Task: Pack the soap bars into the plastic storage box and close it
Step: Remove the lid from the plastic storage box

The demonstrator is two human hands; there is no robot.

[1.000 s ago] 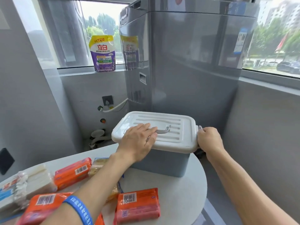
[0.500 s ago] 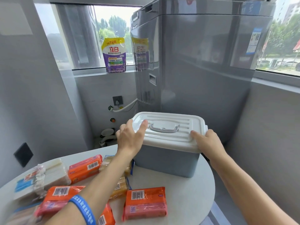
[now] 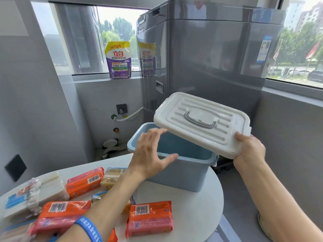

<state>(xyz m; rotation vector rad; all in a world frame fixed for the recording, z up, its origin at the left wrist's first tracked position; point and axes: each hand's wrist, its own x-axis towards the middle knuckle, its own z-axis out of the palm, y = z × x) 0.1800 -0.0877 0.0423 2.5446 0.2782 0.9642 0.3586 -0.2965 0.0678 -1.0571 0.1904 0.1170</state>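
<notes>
**One lid off, no soap packed yet**

Landmark: the blue storage box, standing at the far edge of the round white table.

Left of the box, near side: the soap bars lie loose on the table. A white wrapped pack sits farthest left; an orange bar and a yellowish bar lie closer to the box's left wall; two more orange bars are nearer the viewer, one partly under the left forearm, one in front of the box. None is in the box.

At the box's near-left corner: left hand, fingers spread and open, holding nothing. It hovers over the rim; contact with the rim is not clear. Half a second ago it rested on the lid's left end.

Box interior: open, appears empty as far as visible.

Above the box's right side: the white lid, which half a second ago sat flat and closed on the box, is now lifted and tilted, clear of the rim. Right hand grips its near-right corner, fingers closed around the edge.

Judgement: opening step is done. Lid needs setting aside, probably right of the box or on bare table, before either hand can begin loading bars. Closing comes last.
</notes>
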